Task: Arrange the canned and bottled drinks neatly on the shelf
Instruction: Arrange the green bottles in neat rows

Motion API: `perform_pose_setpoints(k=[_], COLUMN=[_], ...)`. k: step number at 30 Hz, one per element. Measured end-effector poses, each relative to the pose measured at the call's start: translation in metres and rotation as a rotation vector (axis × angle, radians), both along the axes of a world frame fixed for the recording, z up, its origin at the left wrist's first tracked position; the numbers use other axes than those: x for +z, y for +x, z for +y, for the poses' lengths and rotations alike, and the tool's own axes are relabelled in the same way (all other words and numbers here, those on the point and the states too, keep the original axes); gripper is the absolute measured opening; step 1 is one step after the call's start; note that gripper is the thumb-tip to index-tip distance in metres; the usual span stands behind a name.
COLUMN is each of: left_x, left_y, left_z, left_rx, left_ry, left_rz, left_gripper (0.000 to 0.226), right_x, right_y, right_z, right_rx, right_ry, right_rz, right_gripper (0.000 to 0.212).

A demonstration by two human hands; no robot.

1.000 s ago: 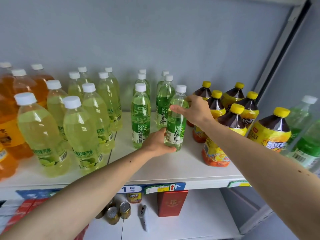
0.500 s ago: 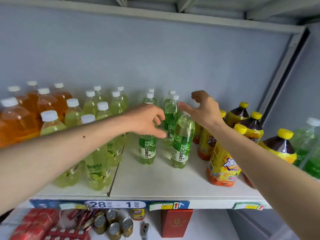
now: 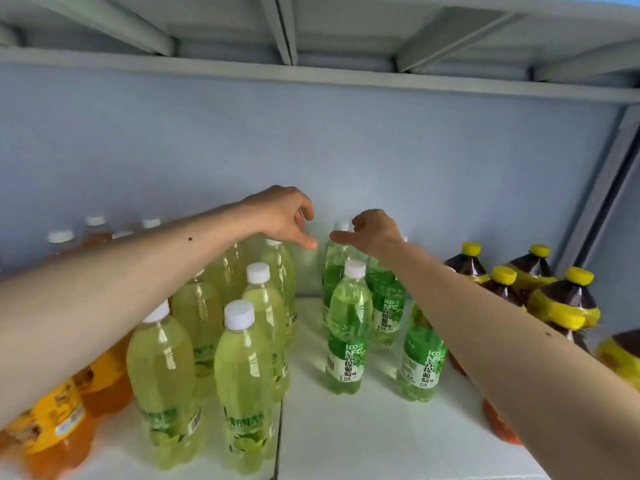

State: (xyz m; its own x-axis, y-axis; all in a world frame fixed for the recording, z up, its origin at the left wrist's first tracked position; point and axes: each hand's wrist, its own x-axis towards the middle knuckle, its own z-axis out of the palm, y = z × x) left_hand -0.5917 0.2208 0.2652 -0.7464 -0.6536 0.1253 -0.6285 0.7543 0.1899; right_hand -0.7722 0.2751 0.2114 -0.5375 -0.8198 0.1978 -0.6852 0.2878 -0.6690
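Several green-label grape drink bottles (image 3: 346, 341) with white caps stand in two short rows at the middle of the white shelf (image 3: 363, 438). My left hand (image 3: 282, 216) hovers above the gap between them and the lime soda bottles (image 3: 239, 382), fingers loosely curled, thumb pointing right, holding nothing. My right hand (image 3: 375, 230) hovers over the rear grape bottles, thumb pointing left towards the rearmost bottle's cap (image 3: 341, 226). Its fingers are curled away from me and I see nothing in them. The thumbs are a short gap apart.
Orange drink bottles (image 3: 59, 420) fill the left end. Brown tea bottles with yellow caps (image 3: 568, 299) stand at the right, under my right forearm. The upper shelf's underside (image 3: 311, 74) is close overhead, and a metal upright (image 3: 602, 188) bounds the right side.
Both hands let go of the front grape bottle, rose and reached deeper towards the back wall. My view tilted upward, so the lower shelf dropped out of sight.
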Motion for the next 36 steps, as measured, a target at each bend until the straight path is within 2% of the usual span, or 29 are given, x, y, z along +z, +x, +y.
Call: perform_pose_setpoints(k=[1,4,10,15,17,20,27,32,36], left_x=[-0.002,-0.008,-0.019,-0.022,-0.020,-0.018,-0.012,-0.016,-0.017], left_y=[-0.001,-0.005,-0.020,-0.030,-0.034,-0.040,-0.046,-0.047,-0.046], left_z=[-0.008,-0.027,-0.050,-0.061,-0.065,-0.065,-0.064,-0.063,-0.065], left_rx=[-0.004,-0.018,-0.072,-0.119,-0.127,-0.151,-0.115,-0.103,-0.113], left_ry=[0.005,0.035,0.072,0.133,0.201,0.311,0.114,0.088,0.098], left_rz=[0.002,0.003,0.007,0.022,0.058,0.127,0.184,0.208,0.082], left_gripper=[0.064,0.063,0.063,0.074,0.081,0.089,0.071,0.067,0.074], right_x=[-0.003,-0.010,-0.014,0.012,0.027,0.048,0.064,0.062,0.053], right_y=[-0.001,-0.003,-0.006,-0.012,-0.012,-0.011,-0.005,-0.004,-0.006], right_z=[-0.008,-0.022,-0.029,-0.035,-0.036,-0.034,-0.032,-0.032,-0.034], right_rx=[-0.016,-0.035,-0.038,0.032,0.056,0.069,0.101,0.121,0.105], right_ry=[0.049,0.174,0.196,0.159,0.106,0.069,0.031,0.035,0.052], right_rz=[-0.006,0.030,0.099,0.101,0.064,0.020,0.013,0.054,0.061], right_gripper=[0.073,0.049,0.044,0.045,0.050,0.044,0.037,0.040,0.042])
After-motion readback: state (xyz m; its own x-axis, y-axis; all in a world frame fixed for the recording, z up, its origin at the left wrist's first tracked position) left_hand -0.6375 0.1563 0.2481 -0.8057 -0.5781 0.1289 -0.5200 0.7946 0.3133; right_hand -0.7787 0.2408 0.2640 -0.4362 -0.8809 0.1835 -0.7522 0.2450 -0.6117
